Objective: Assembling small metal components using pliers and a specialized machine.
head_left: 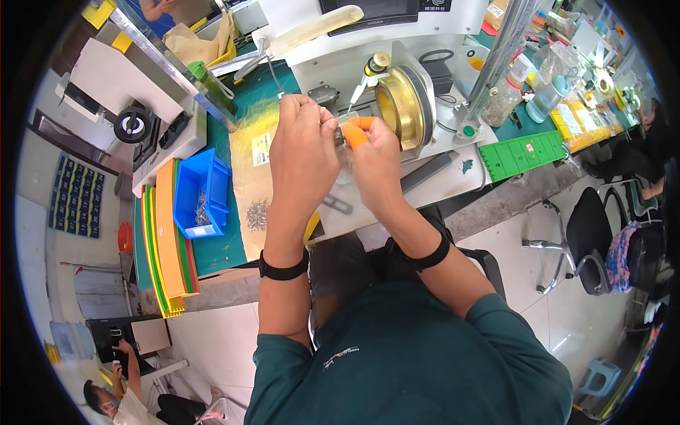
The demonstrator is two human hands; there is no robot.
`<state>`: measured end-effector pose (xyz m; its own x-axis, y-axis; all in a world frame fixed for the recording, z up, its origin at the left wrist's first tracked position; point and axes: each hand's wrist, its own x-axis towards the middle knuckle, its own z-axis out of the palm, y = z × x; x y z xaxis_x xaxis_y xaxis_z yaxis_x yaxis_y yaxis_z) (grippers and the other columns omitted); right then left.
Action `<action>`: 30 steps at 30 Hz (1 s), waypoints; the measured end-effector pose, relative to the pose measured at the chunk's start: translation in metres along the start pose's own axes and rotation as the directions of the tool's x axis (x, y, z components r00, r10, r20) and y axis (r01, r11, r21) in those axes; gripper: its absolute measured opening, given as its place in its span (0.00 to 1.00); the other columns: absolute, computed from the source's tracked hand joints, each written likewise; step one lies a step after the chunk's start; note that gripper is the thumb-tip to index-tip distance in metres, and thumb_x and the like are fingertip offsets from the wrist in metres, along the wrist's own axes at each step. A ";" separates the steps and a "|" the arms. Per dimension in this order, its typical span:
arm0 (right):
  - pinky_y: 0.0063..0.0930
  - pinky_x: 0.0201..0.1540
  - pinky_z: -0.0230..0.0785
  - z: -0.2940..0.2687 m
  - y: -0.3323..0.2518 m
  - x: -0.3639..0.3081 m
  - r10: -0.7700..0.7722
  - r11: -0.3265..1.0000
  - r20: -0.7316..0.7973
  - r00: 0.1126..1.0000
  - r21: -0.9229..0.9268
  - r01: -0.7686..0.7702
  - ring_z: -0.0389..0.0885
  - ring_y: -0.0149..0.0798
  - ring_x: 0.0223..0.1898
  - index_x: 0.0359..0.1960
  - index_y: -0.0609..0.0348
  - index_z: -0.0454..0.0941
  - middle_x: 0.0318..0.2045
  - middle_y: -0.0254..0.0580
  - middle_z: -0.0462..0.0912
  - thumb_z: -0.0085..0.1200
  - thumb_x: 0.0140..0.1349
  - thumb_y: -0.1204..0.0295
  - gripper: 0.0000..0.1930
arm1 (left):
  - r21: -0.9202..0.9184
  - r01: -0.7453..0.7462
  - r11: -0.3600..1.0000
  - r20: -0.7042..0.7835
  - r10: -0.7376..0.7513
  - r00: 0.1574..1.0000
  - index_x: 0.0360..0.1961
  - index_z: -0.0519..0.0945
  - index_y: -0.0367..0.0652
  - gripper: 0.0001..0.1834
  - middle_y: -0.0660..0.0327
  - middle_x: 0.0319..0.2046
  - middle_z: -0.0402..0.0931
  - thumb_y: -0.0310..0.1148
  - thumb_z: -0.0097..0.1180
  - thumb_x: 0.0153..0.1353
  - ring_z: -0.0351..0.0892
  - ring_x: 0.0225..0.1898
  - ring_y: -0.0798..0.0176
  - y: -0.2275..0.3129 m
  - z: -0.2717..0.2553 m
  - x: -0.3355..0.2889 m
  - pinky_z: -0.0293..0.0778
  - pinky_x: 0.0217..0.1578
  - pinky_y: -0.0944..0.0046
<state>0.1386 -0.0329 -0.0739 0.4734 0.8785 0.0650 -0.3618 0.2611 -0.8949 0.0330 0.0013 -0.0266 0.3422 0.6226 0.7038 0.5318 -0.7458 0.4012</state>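
My left hand [304, 152] is raised in front of the white bench machine [304, 74], its fingers closed in a pinch. Close beside it, my right hand [375, 166] is also closed, with orange finger covers [359, 133] on its fingertips. A small greyish piece shows between the two hands, but its kind is hidden by the fingers. Just beyond them, a white pointed nozzle [360, 91] with a brass knob angles down. To its right is a wide brass-coloured ring [397, 106] on the machine.
Brown paper [244, 170] on the left holds yellow strands [263, 122] and a pile of small metal pins [257, 214]. A blue bin [185, 191] with more pins stands beside it. Right are a green tray [524, 152] and bottles [506, 99]. A person sits at lower left.
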 end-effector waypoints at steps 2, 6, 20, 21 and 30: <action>0.22 0.27 0.62 -0.001 -0.001 0.002 -0.005 1.000 0.002 1.000 -0.017 0.005 0.70 0.22 0.27 0.42 0.68 0.77 0.31 0.35 0.79 0.55 0.68 0.79 0.05 | 0.000 0.007 1.000 0.002 -0.007 1.000 0.35 0.77 0.34 0.03 0.50 0.41 0.72 0.20 0.58 0.65 0.78 0.39 0.48 0.000 0.000 0.000 0.76 0.38 0.56; 0.22 0.27 0.63 0.002 -0.003 0.002 -0.042 0.995 -0.010 0.999 -0.087 0.041 0.70 0.22 0.27 0.40 0.68 0.77 0.30 0.36 0.79 0.55 0.66 0.80 0.04 | -0.080 0.018 0.997 -0.018 -0.019 1.000 0.38 0.78 0.34 0.05 0.53 0.41 0.75 0.21 0.61 0.63 0.79 0.37 0.56 -0.005 0.001 -0.003 0.77 0.38 0.61; 0.19 0.27 0.61 0.003 0.002 0.003 -0.063 0.993 -0.010 0.998 -0.101 0.062 0.69 0.21 0.26 0.40 0.65 0.76 0.30 0.34 0.77 0.54 0.66 0.79 0.04 | -0.685 0.678 0.267 0.307 -0.738 0.601 0.40 0.79 0.41 0.14 0.73 0.24 0.69 0.43 0.59 0.74 0.58 0.19 0.81 -0.020 0.005 -0.039 0.53 0.18 0.74; 0.17 0.25 0.56 0.003 0.002 0.003 -0.086 0.992 -0.007 0.996 -0.098 0.085 0.66 0.18 0.24 0.41 0.63 0.76 0.29 0.30 0.76 0.56 0.70 0.74 0.05 | -0.685 0.677 0.269 0.306 -0.737 0.602 0.40 0.79 0.41 0.14 0.73 0.24 0.69 0.43 0.59 0.74 0.58 0.19 0.81 -0.019 0.005 -0.038 0.53 0.18 0.74; 0.21 0.29 0.66 0.002 -0.002 0.003 -0.047 0.992 -0.008 0.999 -0.114 0.046 0.72 0.22 0.28 0.37 0.67 0.75 0.30 0.35 0.78 0.52 0.62 0.85 0.04 | -0.672 0.740 -0.031 0.550 -0.690 0.470 0.37 0.77 0.44 0.20 0.75 0.23 0.65 0.51 0.56 0.76 0.55 0.17 0.81 -0.020 0.003 -0.041 0.48 0.15 0.75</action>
<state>0.1388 -0.0295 -0.0708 0.4965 0.8618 0.1037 -0.2456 0.2541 -0.9355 0.0113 -0.0088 -0.0654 0.2195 0.9380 -0.2682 -0.2837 0.3244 0.9024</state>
